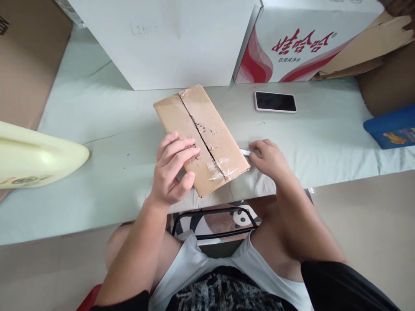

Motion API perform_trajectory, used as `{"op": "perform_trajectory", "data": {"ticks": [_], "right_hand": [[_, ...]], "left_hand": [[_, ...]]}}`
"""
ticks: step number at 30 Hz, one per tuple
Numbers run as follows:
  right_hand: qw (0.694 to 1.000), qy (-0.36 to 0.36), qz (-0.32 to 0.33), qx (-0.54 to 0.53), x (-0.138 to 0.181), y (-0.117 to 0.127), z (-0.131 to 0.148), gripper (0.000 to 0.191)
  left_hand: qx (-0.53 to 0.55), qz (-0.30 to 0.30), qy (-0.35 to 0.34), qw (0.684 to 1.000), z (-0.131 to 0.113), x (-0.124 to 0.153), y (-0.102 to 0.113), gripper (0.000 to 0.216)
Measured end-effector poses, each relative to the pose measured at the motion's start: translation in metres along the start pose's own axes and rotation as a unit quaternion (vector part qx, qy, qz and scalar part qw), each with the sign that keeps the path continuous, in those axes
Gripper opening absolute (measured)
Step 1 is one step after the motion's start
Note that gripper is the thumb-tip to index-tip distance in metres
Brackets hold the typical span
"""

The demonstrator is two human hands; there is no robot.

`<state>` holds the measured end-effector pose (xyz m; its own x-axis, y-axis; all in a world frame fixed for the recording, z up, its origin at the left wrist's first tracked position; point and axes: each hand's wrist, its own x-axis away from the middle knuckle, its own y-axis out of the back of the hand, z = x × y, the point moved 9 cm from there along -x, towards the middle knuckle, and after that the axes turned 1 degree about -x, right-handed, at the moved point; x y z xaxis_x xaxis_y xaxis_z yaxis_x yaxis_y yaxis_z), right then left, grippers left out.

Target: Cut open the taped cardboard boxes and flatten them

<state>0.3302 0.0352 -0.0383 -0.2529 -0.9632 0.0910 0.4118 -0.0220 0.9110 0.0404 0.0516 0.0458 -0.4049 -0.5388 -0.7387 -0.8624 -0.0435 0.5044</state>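
Observation:
A small brown cardboard box [210, 134] lies at a slant on the pale green cloth, its top seam split along the middle. Torn paper patches and a crinkled strip of clear tape [220, 169] show on its top. Over the box's left side is my left hand [173, 168], fingers apart and slightly bent; whether the fingertips touch the cardboard I cannot tell. To the right of the box, my right hand [267, 157] rests low on the cloth, its fingers closed on a thin whitish flat piece [245, 152]. Most of that piece is hidden, so its kind is unclear.
A phone [275, 102] lies beyond my right hand. Behind stand a large white box [181, 47] and a red-and-white water carton [292, 47]. A pale yellow object [42, 155] juts in from the left, and a blue package [392, 127] sits at the right.

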Motion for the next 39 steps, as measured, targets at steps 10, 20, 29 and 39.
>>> {"op": "perform_trajectory", "data": {"ticks": [10, 20, 29, 39], "right_hand": [[0.998, -0.007, -0.058, -0.023, 0.0, 0.012, 0.01, 0.014], [0.735, 0.114, -0.331, -0.581, 0.035, 0.092, 0.001, 0.023], [0.837, 0.171, -0.316, -0.412, 0.07, 0.099, 0.065, 0.031], [0.791, 0.285, -0.271, -0.469, 0.089, 0.086, 0.105, 0.023]], "left_hand": [[-0.014, 0.001, 0.011, 1.0, 0.0, 0.0, -0.002, 0.037], [-0.002, -0.008, 0.009, 1.0, 0.0, -0.001, -0.002, 0.037], [0.002, -0.013, 0.011, 1.0, -0.002, -0.002, -0.004, 0.037], [-0.005, -0.004, 0.032, 0.999, 0.0, 0.001, -0.005, 0.037]]}}
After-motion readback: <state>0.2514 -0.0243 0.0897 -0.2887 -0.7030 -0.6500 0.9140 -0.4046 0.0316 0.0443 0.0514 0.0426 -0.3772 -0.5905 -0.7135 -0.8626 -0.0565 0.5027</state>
